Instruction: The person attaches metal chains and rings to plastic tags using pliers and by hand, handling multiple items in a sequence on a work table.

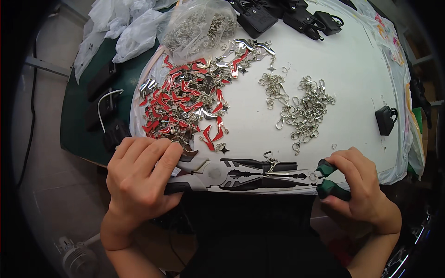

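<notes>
Near the table's front edge, my left hand (pixel 143 178) is closed on the handles of large black-and-grey pliers (pixel 214 174), whose parted jaws point right. My right hand (pixel 359 185) grips smaller long-nose pliers (pixel 328 180) with green handles, their slim jaws pointing left between the larger jaws. A small silver clasp (pixel 271 162) hangs at the slim tips; its exact hold I cannot make out. Beyond my left hand lies a heap of red high-heel shoe charms (pixel 183 99) with silver chain and dark stars. Silver swivel clasps with chain (pixel 306 111) are piled farther right.
A clear plastic bag of silver chain pieces (pixel 199 30) stands behind the charms. Black pouch-like cases (pixel 259 18) lie at the far edge, and another small black case (pixel 385 120) at the right. White plastic bags (pixel 134 34) and dark cases (pixel 104 106) occupy the green surface at left.
</notes>
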### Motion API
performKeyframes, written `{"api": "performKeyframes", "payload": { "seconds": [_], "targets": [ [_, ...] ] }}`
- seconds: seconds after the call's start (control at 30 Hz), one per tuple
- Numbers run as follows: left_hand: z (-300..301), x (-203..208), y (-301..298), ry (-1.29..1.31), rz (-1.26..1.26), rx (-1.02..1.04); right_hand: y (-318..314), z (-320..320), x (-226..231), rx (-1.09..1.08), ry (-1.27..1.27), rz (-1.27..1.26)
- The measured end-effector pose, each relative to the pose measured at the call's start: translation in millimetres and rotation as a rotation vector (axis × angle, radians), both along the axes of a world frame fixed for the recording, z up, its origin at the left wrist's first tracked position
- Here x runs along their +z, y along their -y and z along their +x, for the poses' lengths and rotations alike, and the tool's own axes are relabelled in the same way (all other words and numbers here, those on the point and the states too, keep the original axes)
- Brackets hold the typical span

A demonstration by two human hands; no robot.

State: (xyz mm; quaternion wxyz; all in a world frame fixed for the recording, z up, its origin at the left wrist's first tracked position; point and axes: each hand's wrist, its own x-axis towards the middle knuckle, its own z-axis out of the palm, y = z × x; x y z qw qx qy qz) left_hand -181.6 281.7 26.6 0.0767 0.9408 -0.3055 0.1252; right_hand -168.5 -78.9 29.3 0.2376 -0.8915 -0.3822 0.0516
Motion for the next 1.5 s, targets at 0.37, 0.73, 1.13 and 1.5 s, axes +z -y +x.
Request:
{"api": "performKeyframes", "payload": {
  "seconds": [0.37, 0.73, 1.13, 1.5],
  "targets": [
    [-2, 7, 4, 0.089, 0.089, -0.03, 2, -7, 0, -0.085, -0.2, 0.038],
    [2, 19, 12, 0.036, 0.121, -0.015, -2, -6, 11, -0.037, 0.046, -0.064],
    [-27, -2, -11, -0.282, -0.057, 0.453, 26, -4, -4, -0.154, -0.189, 0.087],
    [-43, -69, 30, -0.261, -0.132, 0.251, 41, -5, -16, -0.158, -0.417, 0.247]
  ]
}}
